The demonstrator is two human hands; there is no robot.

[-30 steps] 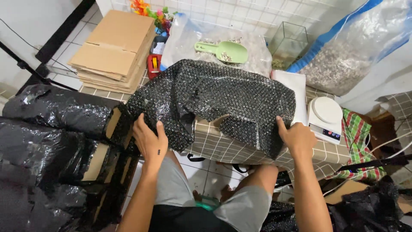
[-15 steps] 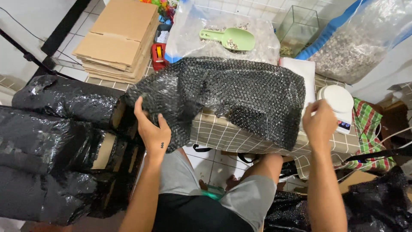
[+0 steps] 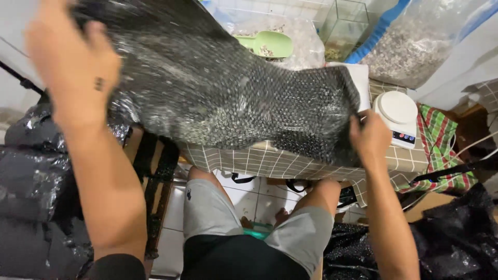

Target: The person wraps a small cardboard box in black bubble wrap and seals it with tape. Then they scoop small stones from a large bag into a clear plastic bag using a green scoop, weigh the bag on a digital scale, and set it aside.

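A large sheet of black bubble wrap (image 3: 223,98) is stretched between my hands over a small table with a checked cloth (image 3: 270,163). My left hand (image 3: 72,62) is raised high at the top left and grips the sheet's left end. My right hand (image 3: 369,136) holds the sheet's right corner, just above the table's front edge. The sheet hides most of the tabletop.
A white kitchen scale (image 3: 398,116) stands on the table by my right hand. Behind are a green scoop (image 3: 272,44) on a clear bag, a glass tank (image 3: 345,26) and a big bag of gravel (image 3: 420,46). Black bags (image 3: 36,192) fill the left; another lies lower right (image 3: 456,238).
My left hand has lifted the sheet's left end up and toward the camera. My right hand has taken hold of the right corner, and the sheet now hangs taut instead of draped.
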